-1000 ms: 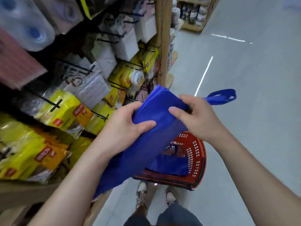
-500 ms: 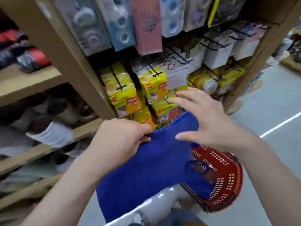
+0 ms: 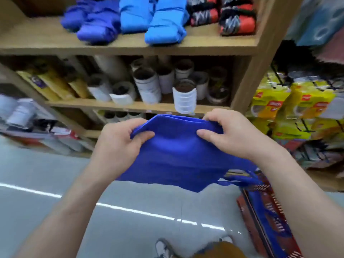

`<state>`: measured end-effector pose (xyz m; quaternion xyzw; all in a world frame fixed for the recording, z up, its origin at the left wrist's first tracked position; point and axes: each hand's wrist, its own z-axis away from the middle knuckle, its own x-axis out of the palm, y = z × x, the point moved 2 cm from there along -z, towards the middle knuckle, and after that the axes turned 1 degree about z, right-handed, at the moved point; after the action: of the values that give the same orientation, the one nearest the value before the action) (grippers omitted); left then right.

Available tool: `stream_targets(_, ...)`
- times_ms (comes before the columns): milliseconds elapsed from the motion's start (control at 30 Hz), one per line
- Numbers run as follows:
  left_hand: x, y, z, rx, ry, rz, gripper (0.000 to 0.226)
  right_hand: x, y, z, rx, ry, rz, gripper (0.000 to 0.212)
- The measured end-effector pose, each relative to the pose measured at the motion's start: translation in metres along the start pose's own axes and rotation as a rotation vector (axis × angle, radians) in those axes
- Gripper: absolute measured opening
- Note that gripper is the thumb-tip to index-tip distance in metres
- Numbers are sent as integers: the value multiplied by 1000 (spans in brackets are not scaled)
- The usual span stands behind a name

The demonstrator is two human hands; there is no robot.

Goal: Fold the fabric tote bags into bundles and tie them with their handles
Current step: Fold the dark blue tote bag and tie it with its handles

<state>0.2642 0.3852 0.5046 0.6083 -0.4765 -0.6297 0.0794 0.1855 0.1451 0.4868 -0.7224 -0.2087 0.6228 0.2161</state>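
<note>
A dark blue fabric tote bag (image 3: 178,157) hangs flat in front of me, held by its upper folded edge. My left hand (image 3: 119,144) pinches the left end of that edge between thumb and curled fingers. My right hand (image 3: 230,135) grips the right end the same way. A handle of the bag (image 3: 240,180) trails off the lower right corner toward the basket. On the top shelf lie several tied bag bundles: dark blue (image 3: 93,21), light blue (image 3: 158,23) and red patterned (image 3: 236,17).
A wooden shelf unit (image 3: 130,47) stands straight ahead, its middle shelf holding white rolls (image 3: 184,97). Yellow packets (image 3: 290,108) hang on hooks at the right. A red shopping basket (image 3: 264,220) with more blue fabric sits on the grey floor at the lower right, beside my shoes (image 3: 163,248).
My view has swung left from the hanging packets to the shelf of bundles. My right hand went from spread fingers to gripping the bag's top edge, and the bag now hangs spread between both hands.
</note>
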Motion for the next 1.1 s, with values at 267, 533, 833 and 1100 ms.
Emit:
stream_targets(267,-133,-62,32,103,240,-185,16,83,-140,-70,-125,-217,-183,23)
stream_targets(533,-251,-189,64,-599,579,-263,12,86,-168,-144,-110,-183,-157,20)
stream_targets(833,-204,-156,-7,-83,338,64,51,98,-275,-233,-451,-155,-40,7)
stream_targets(1100,-260,-177,-108,174,505,160,53,67,-253,-298,-509,321,176,46)
